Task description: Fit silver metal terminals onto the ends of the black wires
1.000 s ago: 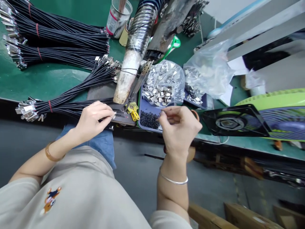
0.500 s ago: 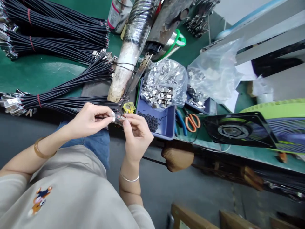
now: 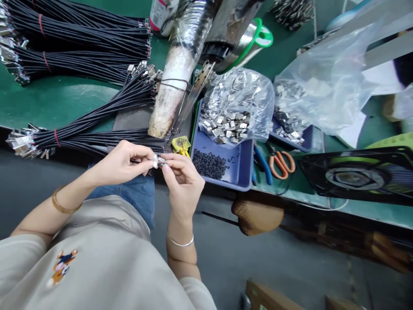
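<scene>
My left hand [image 3: 124, 163] is closed in a pinch, with white covering on its fingertips, around what looks like the end of a black cable. Fingertip to fingertip with it, my right hand [image 3: 182, 181] pinches a small silvery metal piece [image 3: 161, 160] at the cable's end; its exact shape is too small to make out. Just beyond my left hand lies a bundle of black cables [image 3: 80, 138] with metal connectors at one end. Right of my right hand, a blue tray [image 3: 240, 172] holds tiny black pieces [image 3: 209, 164] and a plastic bag [image 3: 258, 94] of metal connector shells [image 3: 230, 125].
A soldering iron [image 3: 201, 79] and wrapped tube [image 3: 167, 94] jut over the bench before my hands. Behind stands a solder spool [image 3: 258, 32]. Orange-handled scissors [image 3: 282, 164], blue-handled pliers [image 3: 263, 163] and a black fan [image 3: 355, 176] lie rightward. More cable bundles [image 3: 80, 34] fill the back left.
The view has shifted, so the trays and tools sit farther right. My hands remain together, and my right fingertips have closed in nearer to the left ones around the small metal piece.
</scene>
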`<state>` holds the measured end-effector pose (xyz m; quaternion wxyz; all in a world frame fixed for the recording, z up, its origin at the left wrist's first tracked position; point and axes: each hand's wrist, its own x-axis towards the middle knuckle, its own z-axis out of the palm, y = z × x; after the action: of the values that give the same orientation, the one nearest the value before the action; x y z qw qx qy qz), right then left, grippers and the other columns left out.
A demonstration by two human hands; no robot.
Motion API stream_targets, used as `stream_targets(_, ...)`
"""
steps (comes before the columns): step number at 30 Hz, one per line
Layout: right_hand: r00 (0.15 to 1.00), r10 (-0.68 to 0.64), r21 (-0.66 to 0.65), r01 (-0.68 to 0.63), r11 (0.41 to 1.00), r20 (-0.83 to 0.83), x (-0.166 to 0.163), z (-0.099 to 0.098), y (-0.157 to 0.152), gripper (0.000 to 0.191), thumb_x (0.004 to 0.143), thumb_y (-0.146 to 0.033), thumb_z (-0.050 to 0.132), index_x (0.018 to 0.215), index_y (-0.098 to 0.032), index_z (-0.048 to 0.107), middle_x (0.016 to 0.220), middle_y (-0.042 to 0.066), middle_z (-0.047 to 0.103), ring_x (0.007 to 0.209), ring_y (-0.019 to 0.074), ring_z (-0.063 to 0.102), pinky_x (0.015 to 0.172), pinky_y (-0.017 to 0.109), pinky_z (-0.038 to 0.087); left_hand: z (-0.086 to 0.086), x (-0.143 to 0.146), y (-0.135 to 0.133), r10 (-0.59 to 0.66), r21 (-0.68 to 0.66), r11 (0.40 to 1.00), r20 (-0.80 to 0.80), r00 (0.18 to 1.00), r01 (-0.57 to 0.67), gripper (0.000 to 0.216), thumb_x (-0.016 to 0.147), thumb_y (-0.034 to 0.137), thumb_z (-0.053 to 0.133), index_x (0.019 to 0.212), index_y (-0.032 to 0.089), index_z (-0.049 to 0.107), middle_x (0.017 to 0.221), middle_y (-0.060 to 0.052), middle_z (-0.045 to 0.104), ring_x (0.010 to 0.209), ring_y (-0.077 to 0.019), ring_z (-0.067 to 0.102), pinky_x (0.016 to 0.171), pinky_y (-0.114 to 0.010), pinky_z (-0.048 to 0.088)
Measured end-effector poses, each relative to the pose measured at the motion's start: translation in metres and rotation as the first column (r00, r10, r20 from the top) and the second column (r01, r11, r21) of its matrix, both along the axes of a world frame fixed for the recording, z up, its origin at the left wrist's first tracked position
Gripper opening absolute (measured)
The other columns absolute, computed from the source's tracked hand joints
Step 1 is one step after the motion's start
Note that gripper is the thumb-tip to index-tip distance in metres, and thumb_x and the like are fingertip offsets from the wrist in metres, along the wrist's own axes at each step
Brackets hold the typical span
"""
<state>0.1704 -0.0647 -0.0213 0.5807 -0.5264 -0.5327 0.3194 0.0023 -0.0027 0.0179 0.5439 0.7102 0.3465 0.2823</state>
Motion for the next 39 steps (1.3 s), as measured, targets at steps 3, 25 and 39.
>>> stream_targets(3, 1.0, -0.005, 0.007, 0.005, 1.0, -0.002, -0.001, -0.001, 0.0, 0.006, 0.086, -0.018, 0.069, 0.082, -0.022, 0.072, 0.094, 0.002, 0.076, 0.084, 0.0141, 0.074, 0.07, 0.024, 0.062, -0.002, 0.001, -0.002, 0.018, 0.077, 0.997, -0.023, 1.0, -0.016, 0.019, 0.086, 0.021, 0.059, 0.071, 0.012, 0.067, 0.056, 0.002, 0.058, 0.049, -0.0058, 0.042, 0.047, -0.016, 0.033)
stream_targets(25, 0.936, -0.317, 0.306, 0.26, 0.916, 0.152, -0.012, -0.006, -0.007, 0.009, 0.094, -0.018, 0.059, 0.092, -0.023, 0.067, 0.099, 0.004, 0.075, 0.089, 0.019, 0.077, 0.08, 0.039, 0.066, -0.004, 0.011, -0.01, 0.183, -0.109, 0.979, 0.11, 0.977, -0.171, 0.012, 0.083, 0.022, 0.058, 0.075, 0.014, 0.061, 0.058, 0.004, 0.05, 0.05, -0.0056, 0.041, 0.048, -0.017, 0.035)
stream_targets(39, 0.9, -0.313, 0.368, 0.192, 0.91, 0.305, -0.011, -0.01, -0.011, 0.012, 0.088, -0.015, 0.07, 0.094, -0.024, 0.066, 0.097, 0.003, 0.078, 0.084, 0.0175, 0.078, 0.073, 0.033, 0.067, -0.011, 0.012, -0.013, 0.227, -0.001, 0.974, 0.035, 0.973, -0.227, 0.015, 0.084, 0.023, 0.058, 0.08, 0.012, 0.067, 0.06, 0.001, 0.058, 0.053, -0.0072, 0.048, 0.054, -0.018, 0.04)
